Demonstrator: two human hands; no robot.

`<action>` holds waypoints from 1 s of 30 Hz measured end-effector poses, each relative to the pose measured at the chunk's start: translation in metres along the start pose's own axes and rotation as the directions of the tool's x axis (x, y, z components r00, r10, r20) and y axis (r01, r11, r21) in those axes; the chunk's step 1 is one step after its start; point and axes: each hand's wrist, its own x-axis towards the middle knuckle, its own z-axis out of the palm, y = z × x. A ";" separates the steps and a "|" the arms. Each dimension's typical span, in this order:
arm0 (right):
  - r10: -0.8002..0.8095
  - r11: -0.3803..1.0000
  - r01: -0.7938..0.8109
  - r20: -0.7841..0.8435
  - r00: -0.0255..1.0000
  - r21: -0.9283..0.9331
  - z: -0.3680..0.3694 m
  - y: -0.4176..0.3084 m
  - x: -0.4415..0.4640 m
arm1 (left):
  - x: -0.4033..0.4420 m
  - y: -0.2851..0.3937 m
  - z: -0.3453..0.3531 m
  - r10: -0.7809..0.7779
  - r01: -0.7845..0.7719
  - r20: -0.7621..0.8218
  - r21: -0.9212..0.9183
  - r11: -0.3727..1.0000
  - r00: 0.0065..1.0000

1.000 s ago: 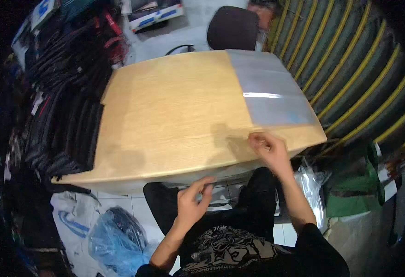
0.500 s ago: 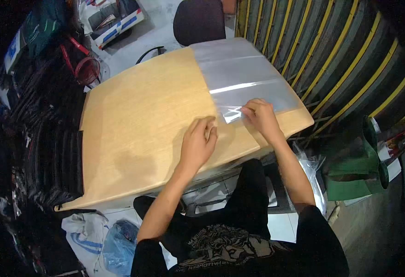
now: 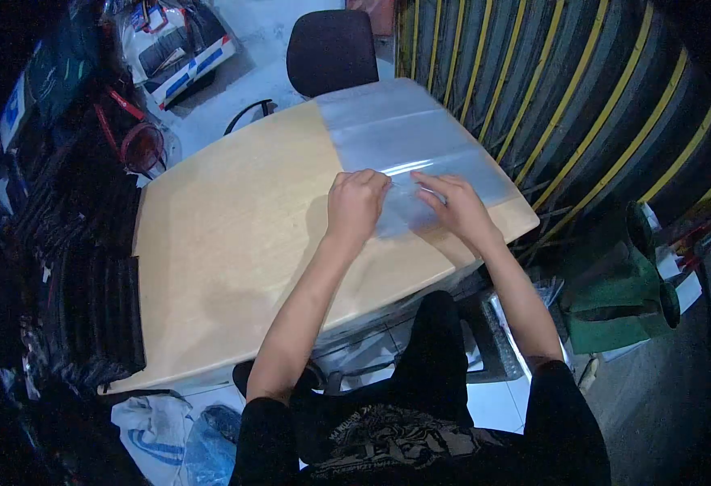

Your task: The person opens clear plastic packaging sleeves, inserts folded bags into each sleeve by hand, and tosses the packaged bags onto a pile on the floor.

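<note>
Clear plastic sheets (image 3: 404, 121) lie flat over the right part of the wooden table (image 3: 234, 211). My left hand (image 3: 357, 202) is at the left edge of the plastic, its fingers closed and seemingly pinching the film. Just to its right, my right hand (image 3: 453, 206) hovers over the near part of the sheets with thumb and fingers apart. Light reflects in a bright streak on the plastic beyond both hands.
A stack of dark folded fabric (image 3: 100, 316) borders the table's left edge. Behind the table stands a dark chair (image 3: 331, 53). Yellow-striped dark shutters (image 3: 566, 97) rise at the right, above a green bag (image 3: 623, 300). A blue plastic bag (image 3: 210, 441) is on the floor.
Both hands have moved forward onto the plastic. My right hand, which pinched the near edge of the film half a second ago, has its fingers apart; my left hand has closed at the sheet's left side.
</note>
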 end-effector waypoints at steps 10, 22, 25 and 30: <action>0.617 0.572 -0.655 0.269 0.740 0.494 -0.010 0.045 0.029 | -0.013 0.018 -0.005 -0.284 0.293 0.221 -0.010 0.956 0.933; 0.504 0.737 -0.494 0.112 0.857 0.462 -0.018 0.055 0.069 | 0.015 0.038 0.008 -0.331 0.358 0.202 -0.113 0.927 0.922; 0.402 0.778 -0.438 0.179 0.898 0.451 -0.023 0.051 0.069 | 0.040 0.015 0.039 -0.509 0.530 0.174 -0.426 0.733 0.843; 0.272 0.922 -0.294 0.121 0.955 0.252 -0.034 0.050 0.086 | 0.065 -0.007 0.076 -0.446 0.411 0.029 -0.448 0.794 0.894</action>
